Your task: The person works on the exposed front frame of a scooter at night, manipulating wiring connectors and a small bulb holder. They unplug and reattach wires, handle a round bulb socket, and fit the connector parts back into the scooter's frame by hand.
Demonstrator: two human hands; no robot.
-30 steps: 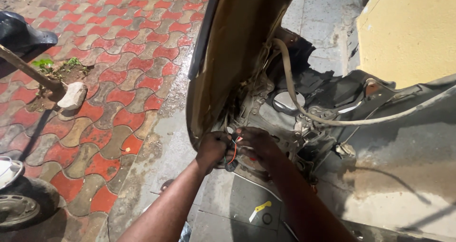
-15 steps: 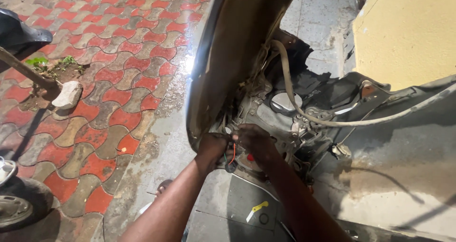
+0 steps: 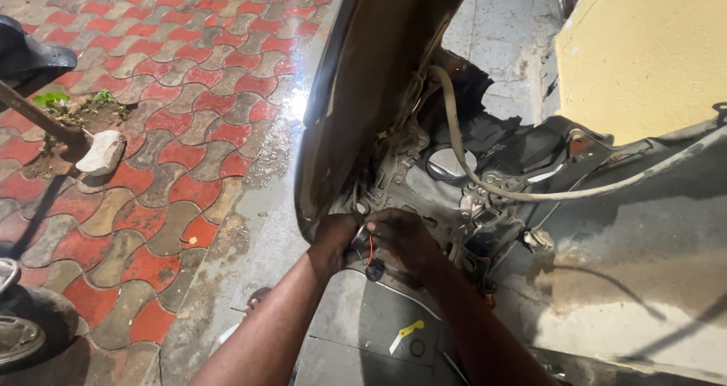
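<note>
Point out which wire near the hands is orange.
The thin orange wire hanging between the left hand and right hand; the thick hose above is pale grey.

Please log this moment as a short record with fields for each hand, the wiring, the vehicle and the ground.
Left hand: at the lower edge of the dark body panel, fingers curled, beside the wiring.
Right hand: against the exposed scooter frame, next to the left hand.
Wiring: an orange wire hangs between the hands; what either hand grips cannot be told.
Hose: a pale hose loops across the frame.
Ground: small yellow-handled tool on grey slabs; red and grey pavers alongside.
</note>
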